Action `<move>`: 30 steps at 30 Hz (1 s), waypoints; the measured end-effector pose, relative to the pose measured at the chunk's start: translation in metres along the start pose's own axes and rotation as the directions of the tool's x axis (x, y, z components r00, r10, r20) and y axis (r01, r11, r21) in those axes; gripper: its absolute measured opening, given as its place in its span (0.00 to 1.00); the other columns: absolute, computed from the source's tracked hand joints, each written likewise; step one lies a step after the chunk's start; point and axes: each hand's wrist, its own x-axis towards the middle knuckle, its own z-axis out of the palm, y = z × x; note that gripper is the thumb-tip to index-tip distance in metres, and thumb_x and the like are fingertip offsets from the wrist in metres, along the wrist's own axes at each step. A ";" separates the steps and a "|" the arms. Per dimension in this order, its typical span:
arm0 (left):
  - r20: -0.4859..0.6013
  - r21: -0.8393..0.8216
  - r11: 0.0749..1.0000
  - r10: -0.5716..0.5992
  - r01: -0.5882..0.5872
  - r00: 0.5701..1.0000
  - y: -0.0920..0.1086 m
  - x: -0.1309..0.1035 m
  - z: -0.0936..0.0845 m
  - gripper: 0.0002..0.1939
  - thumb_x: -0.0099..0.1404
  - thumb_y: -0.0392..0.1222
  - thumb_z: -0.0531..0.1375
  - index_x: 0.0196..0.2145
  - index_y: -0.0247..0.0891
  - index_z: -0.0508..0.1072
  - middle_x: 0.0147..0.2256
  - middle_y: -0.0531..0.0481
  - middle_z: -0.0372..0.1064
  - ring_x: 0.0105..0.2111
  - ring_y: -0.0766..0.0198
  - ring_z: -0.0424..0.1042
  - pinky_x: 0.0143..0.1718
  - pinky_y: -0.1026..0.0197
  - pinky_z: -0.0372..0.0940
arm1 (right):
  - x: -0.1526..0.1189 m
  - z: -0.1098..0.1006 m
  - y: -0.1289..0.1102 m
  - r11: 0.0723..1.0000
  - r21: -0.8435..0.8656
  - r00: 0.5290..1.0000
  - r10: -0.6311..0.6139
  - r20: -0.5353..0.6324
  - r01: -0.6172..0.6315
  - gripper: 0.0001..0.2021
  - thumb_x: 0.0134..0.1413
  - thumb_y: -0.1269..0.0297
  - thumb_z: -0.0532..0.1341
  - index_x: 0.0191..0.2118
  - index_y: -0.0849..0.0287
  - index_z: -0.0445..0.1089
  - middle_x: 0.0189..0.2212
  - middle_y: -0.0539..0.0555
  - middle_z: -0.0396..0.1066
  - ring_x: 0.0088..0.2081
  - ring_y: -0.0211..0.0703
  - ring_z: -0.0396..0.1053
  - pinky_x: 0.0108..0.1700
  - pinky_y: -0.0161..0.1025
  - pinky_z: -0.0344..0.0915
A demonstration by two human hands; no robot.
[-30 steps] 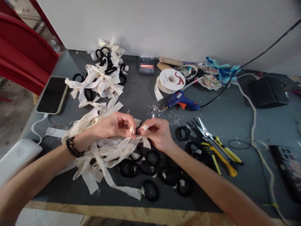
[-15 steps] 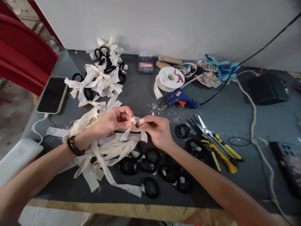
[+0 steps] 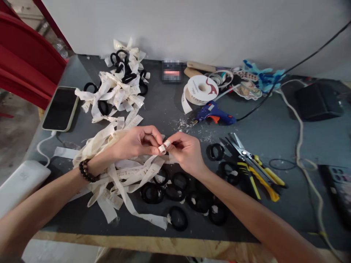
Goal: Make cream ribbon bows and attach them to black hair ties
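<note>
The grey bench (image 3: 159, 106) carries plenty — cream ribbons (image 3: 137, 171), black bands (image 3: 185, 219), a ribbon spool (image 3: 195, 87), a blue glue gun (image 3: 215, 113) (white scraps (image 3: 184, 126) near its nozzle), scissors (image 3: 245, 153), a phone (image 3: 59, 109).

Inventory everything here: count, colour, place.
held ribbon: one, cream, centre
loose ribbons: several, cream, centre left
bows: many, cream, back left
rings: many, black, mostly front
spool: one, white, back
glue gun: one, blue, centre
tools: several, yellow, right
phones: two, dark, both sides
block: one, white, left
box: one, black, right
clutter: uncounted, mixed, back
cables: several, black/white, sides
chair: one, red, left
table: one, grey, beneath
left hand: one, bare, centre
right hand: one, bare, centre
</note>
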 end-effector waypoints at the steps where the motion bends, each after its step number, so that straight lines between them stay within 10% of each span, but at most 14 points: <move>1: 0.012 -0.008 1.000 0.004 -0.004 1.000 0.000 0.000 0.000 0.14 0.64 0.41 0.75 0.41 0.34 0.76 0.36 0.44 0.83 0.37 0.62 0.83 0.39 0.64 0.75 | 0.000 0.000 0.000 1.000 -0.006 1.000 -0.003 -0.006 0.003 0.08 0.58 0.61 0.74 0.31 0.54 0.79 0.26 0.48 0.81 0.26 0.38 0.78 0.29 0.34 0.74; 15: -0.062 -0.090 0.995 0.029 -0.035 0.998 0.001 0.002 0.002 0.12 0.64 0.39 0.75 0.36 0.34 0.75 0.33 0.48 0.82 0.35 0.66 0.83 0.38 0.67 0.73 | 0.000 0.002 0.000 0.998 0.034 0.995 0.057 -0.076 -0.055 0.09 0.52 0.59 0.77 0.29 0.54 0.80 0.26 0.50 0.82 0.27 0.42 0.80 0.30 0.37 0.77; 21: -0.080 -0.029 0.999 0.034 -0.036 0.996 -0.001 0.001 0.001 0.13 0.65 0.42 0.74 0.37 0.34 0.76 0.34 0.46 0.81 0.36 0.64 0.82 0.39 0.65 0.74 | 0.000 0.006 0.003 0.969 0.225 0.986 0.125 -0.111 -0.098 0.22 0.47 0.57 0.80 0.23 0.54 0.66 0.27 0.50 0.83 0.27 0.41 0.79 0.33 0.37 0.78; 30: -0.161 0.193 0.964 0.213 -0.181 0.964 0.003 -0.001 0.006 0.11 0.70 0.46 0.70 0.38 0.35 0.80 0.35 0.45 0.81 0.34 0.64 0.79 0.38 0.63 0.73 | -0.001 0.004 0.004 0.986 0.159 0.982 0.082 -0.170 -0.055 0.13 0.53 0.60 0.76 0.43 0.50 0.77 0.33 0.48 0.84 0.33 0.42 0.82 0.38 0.39 0.79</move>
